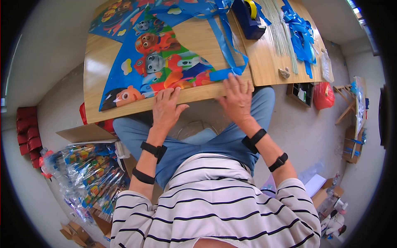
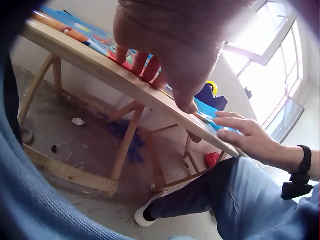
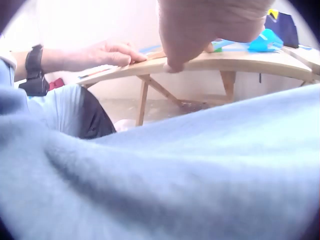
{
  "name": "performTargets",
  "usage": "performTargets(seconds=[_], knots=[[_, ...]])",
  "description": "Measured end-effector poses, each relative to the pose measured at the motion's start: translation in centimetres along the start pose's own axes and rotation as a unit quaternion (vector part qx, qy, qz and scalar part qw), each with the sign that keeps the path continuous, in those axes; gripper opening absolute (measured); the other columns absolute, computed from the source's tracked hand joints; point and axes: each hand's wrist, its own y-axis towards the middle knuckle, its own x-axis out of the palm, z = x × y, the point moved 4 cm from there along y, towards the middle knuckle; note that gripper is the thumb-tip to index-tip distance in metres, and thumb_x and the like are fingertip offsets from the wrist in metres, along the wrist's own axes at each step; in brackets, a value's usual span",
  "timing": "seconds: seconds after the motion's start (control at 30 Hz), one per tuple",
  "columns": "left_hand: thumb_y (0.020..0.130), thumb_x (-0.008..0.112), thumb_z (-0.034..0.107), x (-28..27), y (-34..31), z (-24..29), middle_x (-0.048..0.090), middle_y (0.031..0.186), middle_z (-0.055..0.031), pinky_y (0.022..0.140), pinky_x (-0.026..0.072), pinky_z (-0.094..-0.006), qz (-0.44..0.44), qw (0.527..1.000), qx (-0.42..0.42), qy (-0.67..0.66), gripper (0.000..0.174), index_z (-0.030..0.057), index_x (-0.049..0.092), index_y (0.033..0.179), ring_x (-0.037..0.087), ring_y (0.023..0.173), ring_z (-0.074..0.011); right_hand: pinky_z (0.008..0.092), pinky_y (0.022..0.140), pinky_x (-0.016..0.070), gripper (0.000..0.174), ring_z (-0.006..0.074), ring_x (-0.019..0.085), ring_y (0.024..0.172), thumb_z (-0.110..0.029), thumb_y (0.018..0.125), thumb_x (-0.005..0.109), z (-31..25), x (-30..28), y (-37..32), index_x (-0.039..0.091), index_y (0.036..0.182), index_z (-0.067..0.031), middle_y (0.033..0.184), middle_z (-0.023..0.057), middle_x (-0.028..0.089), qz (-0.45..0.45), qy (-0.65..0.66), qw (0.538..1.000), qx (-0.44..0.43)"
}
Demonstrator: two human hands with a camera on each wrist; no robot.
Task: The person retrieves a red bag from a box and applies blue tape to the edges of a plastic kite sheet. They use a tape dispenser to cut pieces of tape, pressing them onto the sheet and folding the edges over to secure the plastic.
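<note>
A kite-like sheet printed with cartoon puppies lies across the wooden table, its lower edge along the table's front. My left hand rests its extended fingertips on that lower edge, thumb out to the side. In the left wrist view the fingers of the left hand reach over the table rim. Further right, my right hand has its fingers extended at the table's front edge, fingertips right at a blue strip. From that strip, blue ribbon tails run up the table.
A dark blue tape dispenser with yellow tape stands at the back right. Beside it lie thin pale rods and bunched blue ribbons. A red bag and an open box are on the floor right; plastic-wrapped printed packs lie left.
</note>
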Motion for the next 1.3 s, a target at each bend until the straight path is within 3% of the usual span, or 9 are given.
performTargets(seconds=[0.13, 0.43, 0.53, 0.67, 0.73, 0.83, 0.97, 1.17, 1.3], knots=[[0.078, 0.080, 0.037, 0.3, -0.3, -0.2, 0.058, 0.123, -0.0091, 0.103, 0.0419, -0.0452, 0.005, 1.000, -0.006, -0.002, 0.066, 0.0032, 0.062, 0.132, 0.052, 0.120, -0.0308, 0.0480, 0.091, 0.0514, 0.054, 0.0387, 0.064, 0.104, -0.034, 0.078, 0.081, 7.0, 0.7, -0.6, 0.065, 0.119, -0.0025, 0.118, 0.0176, 0.063, -0.023, 0.101, 0.959, 0.264], [0.076, 0.080, 0.038, 0.3, -0.3, -0.3, 0.058, 0.123, -0.0086, 0.103, 0.0417, -0.0454, 0.005, 1.000, -0.009, -0.015, 0.068, 0.0039, 0.062, 0.132, 0.052, 0.119, -0.0310, 0.0477, 0.085, 0.0534, 0.038, 0.0398, 0.066, 0.099, -0.028, 0.079, 0.077, 6.1, 4.8, 5.5, 0.063, 0.103, -0.0023, 0.108, 0.0184, 0.062, 0.044, 0.065, 0.922, 0.378], [0.078, 0.079, 0.037, 0.1, -0.2, -0.1, 0.058, 0.123, -0.0093, 0.102, 0.0427, -0.0449, 0.004, 1.000, -0.009, -0.012, 0.066, 0.0036, 0.062, 0.133, 0.052, 0.119, -0.0312, 0.0473, 0.085, 0.0533, 0.025, 0.0399, 0.065, 0.101, -0.021, 0.082, 0.071, 6.7, 4.6, 6.9, 0.064, 0.099, -0.0035, 0.110, 0.0191, 0.063, 0.036, 0.111, 0.881, 0.460], [0.077, 0.081, 0.035, 0.0, -0.1, 0.2, 0.058, 0.123, -0.0089, 0.104, 0.0414, -0.0452, -0.003, 1.000, -0.019, -0.008, 0.067, 0.0043, 0.061, 0.133, 0.051, 0.121, -0.0311, 0.0471, 0.077, 0.0545, 0.015, 0.0402, 0.068, 0.086, -0.012, 0.085, 0.059, 9.3, 6.4, 8.2, 0.066, 0.094, -0.0026, 0.094, 0.0195, 0.068, 0.147, 0.223, 0.856, 0.442], [0.077, 0.081, 0.035, 0.0, -0.1, 0.1, 0.058, 0.123, -0.0090, 0.104, 0.0413, -0.0453, -0.005, 1.000, -0.020, -0.015, 0.067, 0.0046, 0.061, 0.133, 0.051, 0.122, -0.0311, 0.0454, 0.071, 0.0553, 0.015, 0.0378, 0.069, 0.077, -0.008, 0.085, 0.055, 10.9, 6.9, 8.9, 0.067, 0.091, -0.0017, 0.086, 0.0186, 0.070, 0.176, 0.331, 0.812, 0.447], [0.077, 0.081, 0.035, 0.2, -0.2, -0.1, 0.057, 0.124, -0.0088, 0.104, 0.0414, -0.0454, -0.006, 1.000, -0.024, -0.015, 0.068, 0.0049, 0.061, 0.134, 0.051, 0.122, -0.0310, 0.0410, 0.065, 0.0569, 0.017, 0.0339, 0.071, 0.071, -0.002, 0.084, 0.052, 14.9, 7.9, 9.4, 0.067, 0.092, 0.0012, 0.081, 0.0177, 0.071, 0.237, 0.562, 0.625, 0.487], [0.076, 0.081, 0.035, 0.3, -0.3, -0.2, 0.057, 0.124, -0.0084, 0.103, 0.0419, -0.0454, 0.000, 1.000, -0.024, -0.008, 0.069, 0.0053, 0.061, 0.134, 0.051, 0.121, -0.0305, 0.0429, 0.072, 0.0629, 0.019, 0.0382, 0.074, 0.083, 0.001, 0.082, 0.048, 18.7, 2.9, 9.9, 0.063, 0.093, 0.0084, 0.090, 0.0254, 0.071, 0.301, 0.689, 0.478, 0.455], [0.076, 0.081, 0.036, 0.3, -0.3, -0.3, 0.057, 0.123, -0.0080, 0.103, 0.0422, -0.0450, 0.000, 1.000, -0.014, -0.003, 0.069, 0.0056, 0.061, 0.134, 0.051, 0.120, -0.0300, 0.0531, 0.086, 0.0613, 0.034, 0.0428, 0.072, 0.091, -0.005, 0.092, 0.051, 28.3, -2.5, 8.6, 0.057, 0.119, 0.0148, 0.107, 0.0302, 0.069, 0.342, 0.656, 0.498, 0.453], [0.076, 0.081, 0.035, 0.1, -0.2, -0.2, 0.057, 0.123, -0.0078, 0.102, 0.0422, -0.0445, 0.005, 1.000, -0.011, -0.008, 0.068, 0.0057, 0.061, 0.134, 0.051, 0.120, -0.0299, 0.0571, 0.084, 0.0610, 0.037, 0.0449, 0.071, 0.088, -0.008, 0.094, 0.045, 37.5, -5.4, 7.9, 0.057, 0.119, 0.0169, 0.107, 0.0332, 0.067, 0.320, 0.651, 0.489, 0.484]])
